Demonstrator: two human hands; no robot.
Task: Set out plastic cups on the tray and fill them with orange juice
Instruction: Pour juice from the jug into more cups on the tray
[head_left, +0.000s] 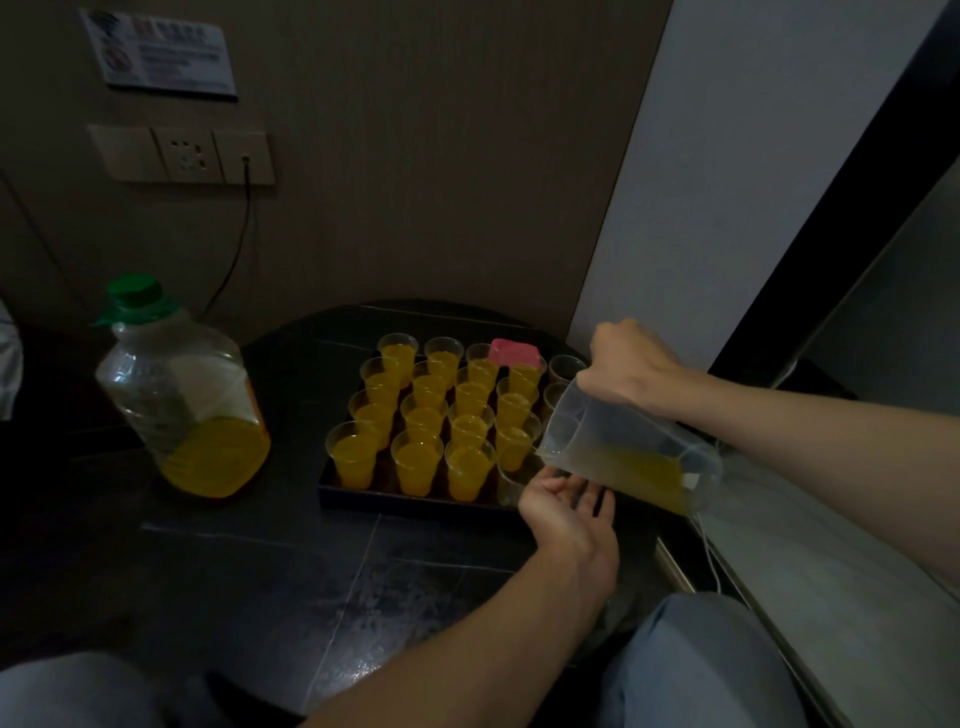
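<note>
A dark tray (363, 492) on the black table holds several clear plastic cups (415, 465) filled with orange juice. My right hand (626, 371) grips the handle of a clear pitcher (631, 452), tilted with its spout down-left over the tray's right front corner; a little juice lies along its lower side. My left hand (563, 501) curls round an empty clear cup (511, 486) at that corner, just under the spout. Two empty cups (566, 366) stand in the tray's right column at the back.
A large clear bottle (182, 395) with a green cap, about a quarter full of juice, stands left of the tray. A pink object (514, 352) lies over the back cups. The wall with sockets (184, 156) and a cable is behind; a white panel stands to the right.
</note>
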